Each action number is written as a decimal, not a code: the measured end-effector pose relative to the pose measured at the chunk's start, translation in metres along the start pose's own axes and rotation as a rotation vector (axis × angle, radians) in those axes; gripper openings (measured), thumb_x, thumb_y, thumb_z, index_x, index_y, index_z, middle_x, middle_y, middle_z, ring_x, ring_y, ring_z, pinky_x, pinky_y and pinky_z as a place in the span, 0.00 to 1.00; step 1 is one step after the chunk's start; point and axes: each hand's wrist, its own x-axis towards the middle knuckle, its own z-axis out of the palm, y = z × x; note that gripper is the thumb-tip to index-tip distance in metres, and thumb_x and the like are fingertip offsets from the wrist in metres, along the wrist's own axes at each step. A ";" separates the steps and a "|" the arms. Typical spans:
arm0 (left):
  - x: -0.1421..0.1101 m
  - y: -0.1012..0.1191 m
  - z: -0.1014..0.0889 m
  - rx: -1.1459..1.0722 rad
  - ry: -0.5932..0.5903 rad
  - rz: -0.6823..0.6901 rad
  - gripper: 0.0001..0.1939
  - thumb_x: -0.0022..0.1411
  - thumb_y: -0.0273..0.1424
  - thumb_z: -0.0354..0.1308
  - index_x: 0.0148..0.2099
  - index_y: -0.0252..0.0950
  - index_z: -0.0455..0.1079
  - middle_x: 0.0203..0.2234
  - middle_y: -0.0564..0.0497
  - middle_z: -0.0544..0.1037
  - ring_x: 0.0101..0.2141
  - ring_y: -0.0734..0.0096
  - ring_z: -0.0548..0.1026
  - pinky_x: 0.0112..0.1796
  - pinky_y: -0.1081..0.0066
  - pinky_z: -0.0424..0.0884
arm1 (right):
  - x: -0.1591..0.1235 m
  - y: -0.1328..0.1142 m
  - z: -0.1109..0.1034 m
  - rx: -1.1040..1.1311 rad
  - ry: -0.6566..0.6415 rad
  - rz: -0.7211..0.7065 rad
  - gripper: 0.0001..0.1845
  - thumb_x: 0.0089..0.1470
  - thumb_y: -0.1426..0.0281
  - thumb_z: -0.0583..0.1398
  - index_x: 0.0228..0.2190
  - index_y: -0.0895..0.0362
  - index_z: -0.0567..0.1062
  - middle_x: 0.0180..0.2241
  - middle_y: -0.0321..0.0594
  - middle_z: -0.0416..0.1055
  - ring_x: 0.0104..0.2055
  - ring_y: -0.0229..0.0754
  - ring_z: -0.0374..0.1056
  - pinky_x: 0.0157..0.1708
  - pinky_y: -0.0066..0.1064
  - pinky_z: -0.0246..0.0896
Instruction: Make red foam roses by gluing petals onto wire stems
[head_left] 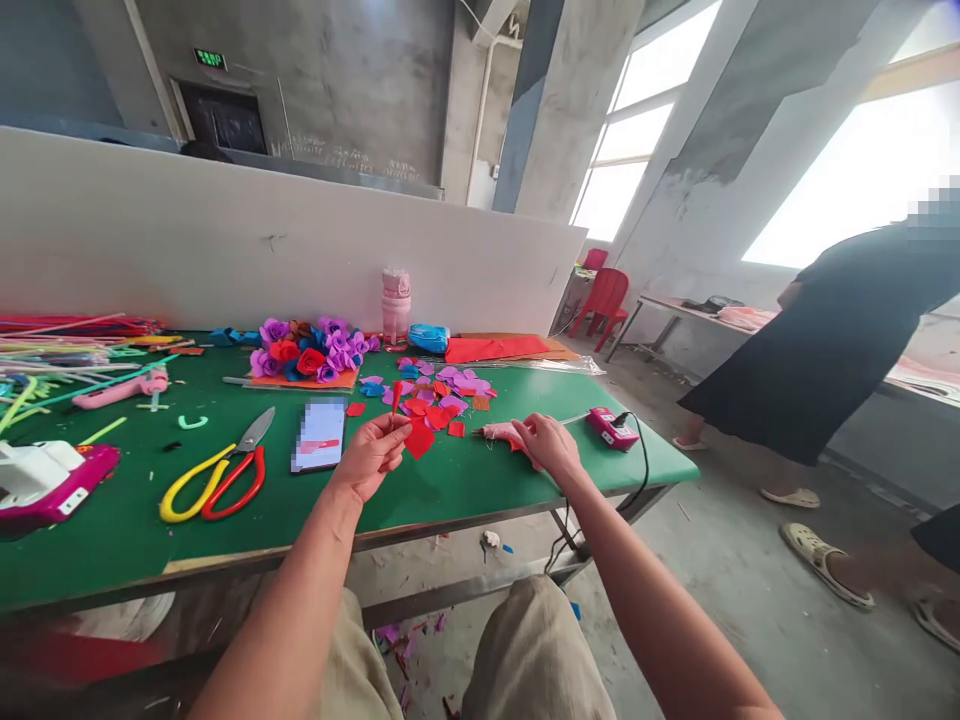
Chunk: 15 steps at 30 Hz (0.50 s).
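Note:
My left hand (373, 452) pinches a small rolled red paper piece (397, 396) above the green table (450, 480), fingers closed on it. A red paper petal (418, 438) lies just right of that hand. My right hand (550, 443) rests on a pink glue gun (504, 433) lying on the table, fingers wrapped over its handle. Several loose red, pink and purple paper petals (442, 392) are scattered behind both hands.
Scissors (225, 470) with yellow and red handles and a phone (320, 434) lie to the left. Paper flowers (311, 352), a pink bottle (395, 305), coloured sticks (60, 350) and a pink power block (613, 428) sit around. A person in black (825, 340) stands at the right.

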 end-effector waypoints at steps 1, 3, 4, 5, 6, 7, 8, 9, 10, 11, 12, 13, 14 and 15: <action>0.000 0.001 0.000 0.015 0.013 0.020 0.14 0.44 0.33 0.68 0.31 0.34 0.67 0.13 0.64 0.55 0.13 0.88 0.47 0.14 0.79 0.42 | -0.002 -0.009 0.003 0.025 0.050 -0.048 0.16 0.51 0.59 0.55 0.22 0.58 0.72 0.21 0.38 0.68 0.26 0.38 0.61 0.25 0.27 0.51; 0.001 0.003 0.001 0.054 0.020 0.030 0.14 0.43 0.33 0.68 0.31 0.34 0.68 0.13 0.64 0.55 0.13 0.88 0.47 0.14 0.79 0.42 | -0.010 -0.029 0.013 0.178 0.033 -0.147 0.16 0.53 0.60 0.52 0.28 0.58 0.74 0.24 0.39 0.70 0.27 0.38 0.63 0.26 0.27 0.54; 0.001 0.004 0.001 0.073 0.018 0.023 0.14 0.43 0.33 0.67 0.31 0.34 0.67 0.13 0.64 0.55 0.12 0.88 0.47 0.14 0.79 0.42 | -0.015 -0.040 0.020 0.275 -0.015 -0.199 0.16 0.54 0.62 0.52 0.31 0.58 0.75 0.25 0.40 0.71 0.28 0.39 0.64 0.27 0.27 0.56; 0.001 0.005 0.002 0.090 0.017 0.017 0.14 0.43 0.34 0.67 0.31 0.34 0.67 0.13 0.64 0.55 0.12 0.88 0.47 0.14 0.79 0.42 | -0.022 -0.051 0.027 0.353 -0.057 -0.257 0.15 0.54 0.65 0.51 0.35 0.58 0.75 0.28 0.40 0.73 0.28 0.38 0.64 0.28 0.27 0.57; 0.001 0.005 0.002 0.100 0.018 0.014 0.14 0.43 0.34 0.67 0.31 0.34 0.67 0.13 0.64 0.55 0.12 0.88 0.47 0.14 0.79 0.42 | -0.030 -0.061 0.035 0.408 -0.101 -0.309 0.17 0.53 0.69 0.51 0.41 0.57 0.74 0.33 0.41 0.73 0.28 0.37 0.65 0.29 0.28 0.59; 0.001 0.005 0.002 0.102 0.025 0.020 0.14 0.43 0.34 0.67 0.31 0.34 0.67 0.13 0.64 0.55 0.12 0.88 0.47 0.14 0.79 0.42 | -0.039 -0.070 0.043 0.438 -0.155 -0.348 0.20 0.52 0.72 0.51 0.46 0.55 0.71 0.39 0.42 0.73 0.28 0.36 0.65 0.29 0.28 0.59; 0.001 0.006 0.002 0.094 0.040 0.036 0.14 0.43 0.34 0.67 0.30 0.34 0.67 0.13 0.64 0.55 0.12 0.88 0.47 0.14 0.79 0.42 | -0.051 -0.078 0.050 0.429 -0.219 -0.372 0.23 0.50 0.73 0.53 0.49 0.55 0.69 0.43 0.43 0.72 0.28 0.36 0.65 0.30 0.28 0.60; 0.000 0.006 0.001 0.080 0.063 0.059 0.14 0.42 0.34 0.67 0.30 0.34 0.67 0.13 0.64 0.56 0.13 0.88 0.48 0.14 0.79 0.42 | -0.064 -0.084 0.054 0.388 -0.290 -0.383 0.24 0.48 0.74 0.55 0.49 0.55 0.70 0.44 0.43 0.71 0.28 0.36 0.64 0.30 0.27 0.60; 0.000 0.007 -0.001 0.065 0.091 0.086 0.14 0.42 0.33 0.67 0.30 0.34 0.67 0.14 0.63 0.56 0.13 0.88 0.48 0.14 0.79 0.42 | -0.079 -0.089 0.057 0.334 -0.384 -0.397 0.22 0.46 0.75 0.56 0.46 0.55 0.72 0.41 0.42 0.73 0.28 0.36 0.64 0.30 0.27 0.59; -0.001 0.008 -0.003 0.057 0.118 0.107 0.15 0.41 0.33 0.67 0.29 0.34 0.66 0.14 0.63 0.56 0.13 0.87 0.48 0.14 0.79 0.43 | -0.095 -0.092 0.057 0.295 -0.505 -0.442 0.18 0.47 0.75 0.57 0.41 0.55 0.75 0.36 0.40 0.74 0.27 0.36 0.65 0.29 0.25 0.59; -0.003 0.009 -0.005 0.062 0.142 0.120 0.15 0.41 0.33 0.67 0.29 0.34 0.66 0.14 0.63 0.56 0.13 0.87 0.48 0.14 0.79 0.43 | -0.111 -0.094 0.055 0.286 -0.657 -0.506 0.12 0.48 0.74 0.56 0.35 0.56 0.77 0.31 0.37 0.74 0.27 0.35 0.65 0.28 0.24 0.58; -0.004 0.010 -0.007 0.084 0.162 0.126 0.15 0.41 0.34 0.67 0.29 0.35 0.66 0.14 0.63 0.56 0.13 0.87 0.48 0.14 0.79 0.43 | -0.125 -0.095 0.051 0.307 -0.868 -0.579 0.09 0.49 0.72 0.58 0.32 0.56 0.77 0.28 0.35 0.73 0.27 0.34 0.66 0.28 0.22 0.57; -0.005 0.011 -0.009 0.123 0.177 0.127 0.14 0.41 0.34 0.67 0.29 0.35 0.66 0.13 0.63 0.56 0.13 0.86 0.48 0.14 0.78 0.44 | -0.136 -0.094 0.045 0.332 -1.076 -0.618 0.07 0.49 0.70 0.59 0.30 0.56 0.77 0.26 0.34 0.73 0.27 0.34 0.66 0.27 0.21 0.57; -0.006 0.011 -0.010 0.175 0.189 0.125 0.14 0.42 0.35 0.66 0.29 0.35 0.67 0.14 0.63 0.57 0.13 0.86 0.49 0.14 0.78 0.44 | -0.141 -0.093 0.039 0.362 -1.249 -0.633 0.07 0.49 0.68 0.59 0.30 0.56 0.77 0.25 0.33 0.72 0.26 0.33 0.66 0.27 0.20 0.58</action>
